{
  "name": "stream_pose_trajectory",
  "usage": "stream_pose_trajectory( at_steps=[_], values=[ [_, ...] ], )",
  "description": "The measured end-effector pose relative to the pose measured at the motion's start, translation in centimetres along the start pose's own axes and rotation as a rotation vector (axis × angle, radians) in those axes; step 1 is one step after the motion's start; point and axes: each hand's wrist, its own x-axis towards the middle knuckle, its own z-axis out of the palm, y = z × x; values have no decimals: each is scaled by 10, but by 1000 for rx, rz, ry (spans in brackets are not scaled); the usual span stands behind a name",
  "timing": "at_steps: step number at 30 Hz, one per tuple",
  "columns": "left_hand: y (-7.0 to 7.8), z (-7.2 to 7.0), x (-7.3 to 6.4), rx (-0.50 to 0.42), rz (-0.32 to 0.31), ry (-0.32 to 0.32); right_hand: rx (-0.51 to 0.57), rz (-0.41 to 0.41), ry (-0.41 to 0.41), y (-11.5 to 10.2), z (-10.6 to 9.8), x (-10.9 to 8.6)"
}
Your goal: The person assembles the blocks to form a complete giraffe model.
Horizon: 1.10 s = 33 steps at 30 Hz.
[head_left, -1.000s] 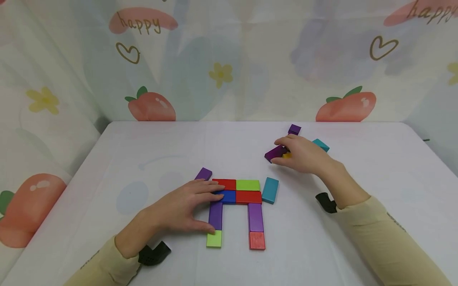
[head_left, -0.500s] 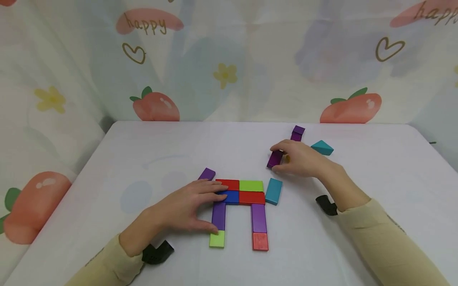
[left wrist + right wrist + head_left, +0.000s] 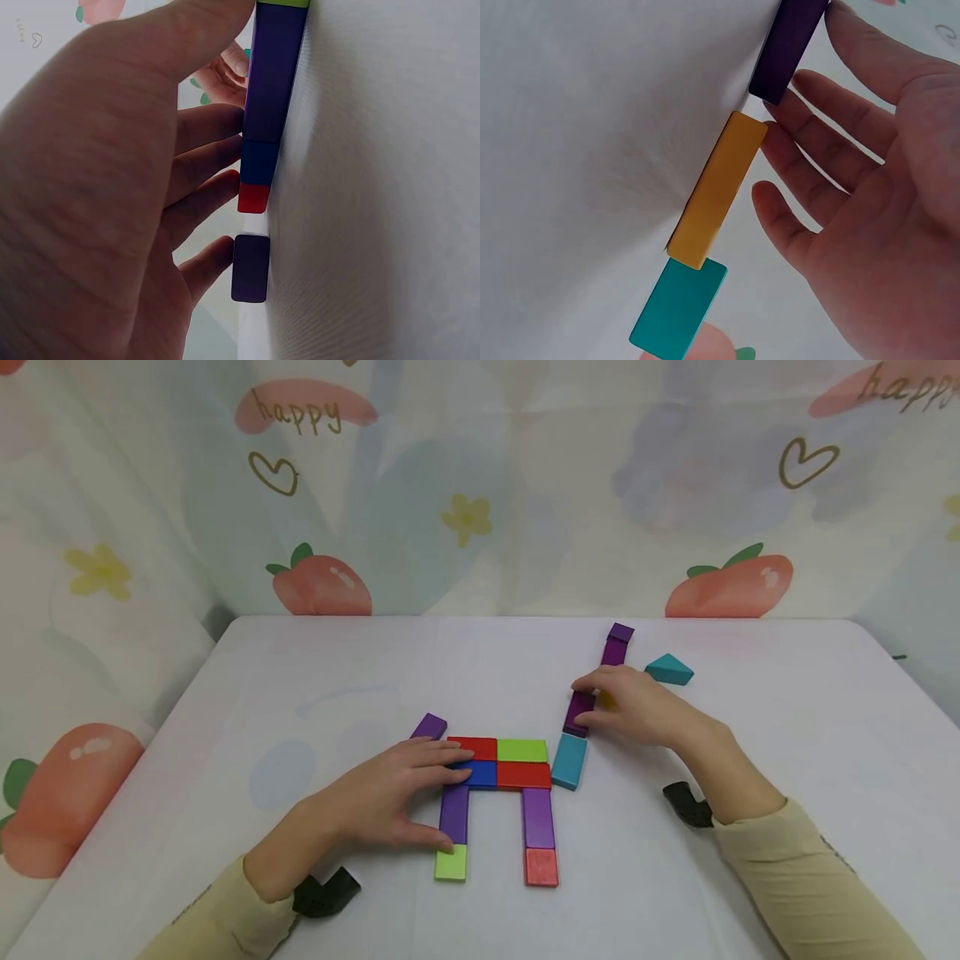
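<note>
In the head view my right hand (image 3: 637, 703) pinches a dark purple block (image 3: 576, 713) by its ends, thumb at the near end. That block's near end meets a teal block (image 3: 569, 762). Beside the right fingers lies a yellow block (image 3: 716, 191), mostly hidden in the head view. My left hand (image 3: 382, 789) rests over the left side of a flat block figure, its fingers spread. Its fingertips touch the red block (image 3: 253, 199), the blue block (image 3: 259, 163) and a loose-standing purple block (image 3: 251, 268). The left thumb is at the lime green block (image 3: 451, 863).
Two dark purple pieces (image 3: 615, 650) stand in line beyond the right hand. A teal triangular block (image 3: 670, 669) lies to their right. The figure's right leg is a purple block (image 3: 538, 818) with a red block (image 3: 542, 867) below. White cloth covers the table (image 3: 300, 660).
My right hand has drawn the dark purple block nearer and turned it more lengthwise, up against the teal block. Purple pieces behind it show more. The left hand stays put.
</note>
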Motion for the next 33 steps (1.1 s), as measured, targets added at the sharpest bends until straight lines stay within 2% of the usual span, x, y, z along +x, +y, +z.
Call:
stream_pose_trajectory(
  at_steps=[18, 28, 33],
  values=[
    [-1, 1, -1, 8, 9, 7, 4, -14, -17, -2, 2, 1],
    [-2, 1, 0, 7, 1, 1, -4, 103, 51, 9, -17, -5],
    [-1, 1, -1, 2, -13, -8, -28, 142, 43, 19, -21, -8]
  ],
)
